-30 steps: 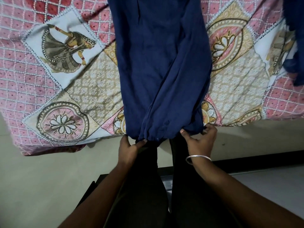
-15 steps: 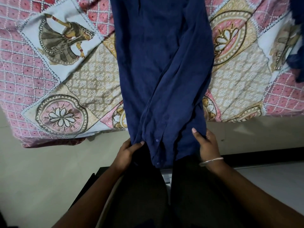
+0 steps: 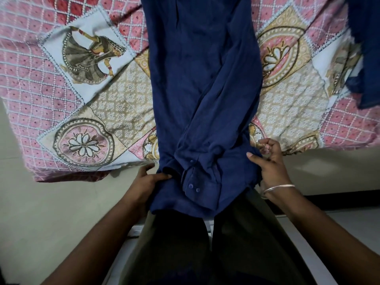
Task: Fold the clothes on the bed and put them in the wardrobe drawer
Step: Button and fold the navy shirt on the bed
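Now the long navy-blue buttoned cotton shirt point(image 3: 202, 95) lies lengthwise on the patterned pink patchwork bedspread point(image 3: 61, 103), its near end hanging over the bed's edge between both hands: left hand point(image 3: 148, 182) grips one corner, right hand point(image 3: 269, 161) pinches the other.

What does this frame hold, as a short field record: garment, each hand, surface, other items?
garment: navy shirt, lying lengthwise on the bed, a buttoned cuff on top at its near end, which hangs off the edge
left hand: grips the shirt's near left edge
right hand: pinches the near right edge; bangle on the wrist
surface: patterned pink bedsheet
other: second dark blue garment at far right
fold stage: long narrow strip, not yet folded crosswise
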The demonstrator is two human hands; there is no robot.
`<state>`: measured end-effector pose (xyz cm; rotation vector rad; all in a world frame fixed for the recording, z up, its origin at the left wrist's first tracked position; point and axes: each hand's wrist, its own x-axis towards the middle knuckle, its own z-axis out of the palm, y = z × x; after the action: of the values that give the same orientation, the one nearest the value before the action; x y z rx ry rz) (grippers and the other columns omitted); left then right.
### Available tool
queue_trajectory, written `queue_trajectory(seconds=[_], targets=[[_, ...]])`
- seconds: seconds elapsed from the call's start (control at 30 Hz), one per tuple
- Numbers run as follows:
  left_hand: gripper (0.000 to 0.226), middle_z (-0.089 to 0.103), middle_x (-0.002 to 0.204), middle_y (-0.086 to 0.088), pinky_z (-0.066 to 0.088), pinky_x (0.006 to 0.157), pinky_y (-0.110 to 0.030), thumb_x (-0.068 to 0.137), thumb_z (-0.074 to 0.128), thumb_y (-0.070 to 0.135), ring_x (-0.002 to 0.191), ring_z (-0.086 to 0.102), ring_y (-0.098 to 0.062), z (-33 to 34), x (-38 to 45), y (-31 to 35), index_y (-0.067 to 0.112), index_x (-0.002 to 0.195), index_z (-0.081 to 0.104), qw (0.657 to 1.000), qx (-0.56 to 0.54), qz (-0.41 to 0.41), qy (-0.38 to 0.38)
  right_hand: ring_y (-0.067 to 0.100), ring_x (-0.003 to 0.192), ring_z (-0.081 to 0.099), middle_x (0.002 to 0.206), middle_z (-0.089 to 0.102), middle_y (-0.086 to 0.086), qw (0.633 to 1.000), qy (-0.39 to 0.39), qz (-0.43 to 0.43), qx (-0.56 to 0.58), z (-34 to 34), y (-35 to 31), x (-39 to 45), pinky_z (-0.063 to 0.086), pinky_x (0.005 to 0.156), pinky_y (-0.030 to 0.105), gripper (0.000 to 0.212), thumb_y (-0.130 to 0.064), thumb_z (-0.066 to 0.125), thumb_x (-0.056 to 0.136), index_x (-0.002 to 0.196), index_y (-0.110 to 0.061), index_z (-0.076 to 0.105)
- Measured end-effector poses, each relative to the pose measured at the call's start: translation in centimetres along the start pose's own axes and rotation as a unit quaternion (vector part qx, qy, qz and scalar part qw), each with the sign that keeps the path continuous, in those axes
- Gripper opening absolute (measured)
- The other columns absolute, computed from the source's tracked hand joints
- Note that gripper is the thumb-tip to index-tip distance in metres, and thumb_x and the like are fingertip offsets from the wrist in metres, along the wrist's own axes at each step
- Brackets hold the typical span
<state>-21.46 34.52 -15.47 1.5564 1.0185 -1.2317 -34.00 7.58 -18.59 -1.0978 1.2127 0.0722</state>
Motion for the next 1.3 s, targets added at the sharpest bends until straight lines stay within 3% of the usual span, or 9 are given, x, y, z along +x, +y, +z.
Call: queue_trajectory(seconds=[0.1,0.2,0.37,0.5,0.67,0.9,1.03,1.13,1.3], targets=[[0.012,0.061,0.056,-0.007,0.04,0.031,-0.019,0.088,0.057,0.002,0.038,0.055,-0.013,1.1,-1.3,3.9,0.013,0.082,0.06,0.992,-0.112,-0.03,-0.055,0.016,0.068,0.066,0.078,0.069,0.005,0.999,-0.016,0.027,0.045,1.5,-3.1,1.0,0.053,0.065,0.028,0.026,0.004,0.063,0.086,0.079,-0.021,0.066],[0.016,0.054,0.041,-0.003,0.038,0.03,-0.013,0.062,0.067,-0.006,0.028,0.05,-0.007,1.6,-1.5,9.0,0.003,0.05,0.061,0.95,-0.283,-0.062,-0.117,0.009,0.048,0.064,0.058,0.069,0.0,0.987,-0.011,0.111,0.114,3.2,-6.4,2.5,0.05,0.045,0.02,0.039,-0.003,0.056,0.092,0.058,-0.012,0.071],[0.022,0.069,0.097,-0.024,0.058,0.052,-0.027,0.089,0.05,0.014,0.068,0.074,-0.026,1.9,1.2,13.9,-0.002,0.105,0.055,0.906,-0.414,0.029,-0.086,0.021,0.076,0.074,0.073,0.07,0.007,0.939,0.06,0.113,0.318,4.3,-10.4,4.6,0.057,0.054,0.022,0.005,-0.01,0.06,0.089,0.086,-0.007,0.058],[0.009,0.062,0.079,-0.003,0.043,0.053,-0.023,0.092,0.05,0.013,0.059,0.061,-0.018,2.8,3.2,11.8,0.014,0.1,0.054,0.955,-0.204,0.188,0.109,0.012,0.075,0.07,0.092,0.067,0.003,0.986,0.119,-0.115,-0.01,4.8,-8.7,5.2,0.055,0.065,0.03,0.015,-0.019,0.068,0.087,0.101,-0.014,0.062],[0.032,0.065,0.102,0.004,0.05,0.076,-0.027,0.086,0.072,0.039,0.09,0.064,-0.01,4.0,4.3,6.0,0.027,0.109,0.055,0.917,0.091,0.335,0.196,0.025,0.106,0.053,0.114,0.056,0.014,0.829,0.13,-0.341,-0.424,5.3,-2.6,5.1,0.043,0.091,0.03,0.068,-0.053,0.077,0.076,0.123,-0.006,0.06],[0.021,0.061,0.091,-0.007,0.035,0.071,-0.035,0.1,0.05,0.031,0.089,0.056,-0.031,5.3,6.6,4.3,0.011,0.093,0.054,0.886,0.161,0.332,0.28,0.039,0.065,0.055,0.079,0.057,0.019,0.832,0.163,-0.344,-0.404,6.1,-1.6,7.0,0.023,0.056,0.033,0.043,-0.042,0.037,0.103,0.091,-0.004,0.051],[0.045,0.054,0.119,-0.016,0.039,0.1,-0.04,0.097,0.052,0.044,0.112,0.05,-0.03,5.7,6.3,4.7,0.003,0.116,0.056,0.898,0.138,0.304,0.287,0.034,0.085,0.058,0.1,0.061,0.018,0.877,0.215,-0.282,-0.325,6.7,-3.3,7.5,0.03,0.064,0.029,0.045,-0.044,0.047,0.1,0.107,-0.001,0.053],[0.061,0.062,0.108,-0.009,0.047,0.094,-0.05,0.084,0.049,0.069,0.103,0.058,-0.03,5.2,6.1,5.0,0.011,0.103,0.061,0.916,0.15,0.285,0.241,0.035,0.098,0.056,0.107,0.06,0.02,0.87,0.215,-0.212,-0.389,6.5,-2.9,6.9,0.041,0.077,0.038,0.063,-0.061,0.05,0.091,0.11,-0.002,0.058],[0.027,0.069,0.104,0.005,0.051,0.095,-0.045,0.094,0.057,0.047,0.101,0.064,-0.021,5.0,3.5,6.7,0.024,0.106,0.066,0.946,0.113,0.256,0.163,0.045,0.102,0.056,0.109,0.058,0.032,0.903,0.134,-0.12,-0.39,6.1,-4.4,6.2,0.04,0.079,0.043,0.043,-0.035,0.048,0.101,0.108,0.006,0.058]])
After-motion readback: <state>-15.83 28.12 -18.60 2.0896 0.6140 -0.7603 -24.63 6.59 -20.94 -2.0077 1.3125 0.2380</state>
